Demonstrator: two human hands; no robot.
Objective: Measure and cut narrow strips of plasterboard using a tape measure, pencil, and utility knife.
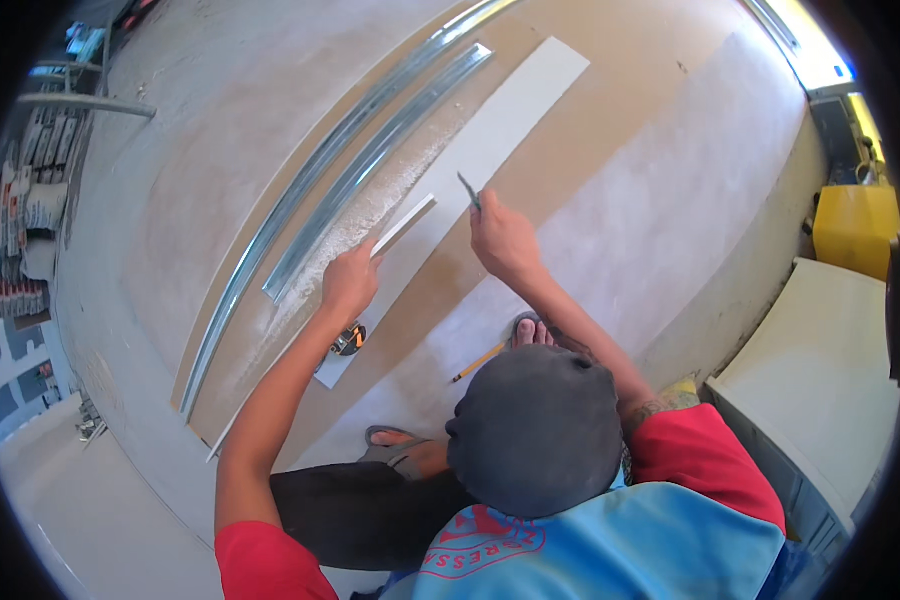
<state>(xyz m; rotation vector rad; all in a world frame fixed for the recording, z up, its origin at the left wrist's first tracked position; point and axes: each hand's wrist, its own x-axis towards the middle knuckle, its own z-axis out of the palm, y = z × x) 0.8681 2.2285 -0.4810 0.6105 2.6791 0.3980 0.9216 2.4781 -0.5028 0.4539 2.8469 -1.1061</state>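
Observation:
My left hand (351, 281) is closed around a long, narrow white strip (405, 223), which runs back under my forearm. My right hand (504, 234) grips a slim, dark, pointed tool (468, 189), possibly a knife, above a wide white board strip (495, 135). That board lies flat and diagonally on a large brown sheet (607, 97). On the board's near end, beside my left wrist, rests a black and orange tape measure (350, 339). A yellow pencil (481, 361) lies near my foot.
A short metal channel (375, 169) and a longer metal profile (270, 217) lie left of the board, with white dust (311, 281) alongside. Stacked bags (45, 206) stand far left. At right are a yellow container (855, 229) and a pale panel (802, 367). A dark cap (536, 431) blocks part of the floor.

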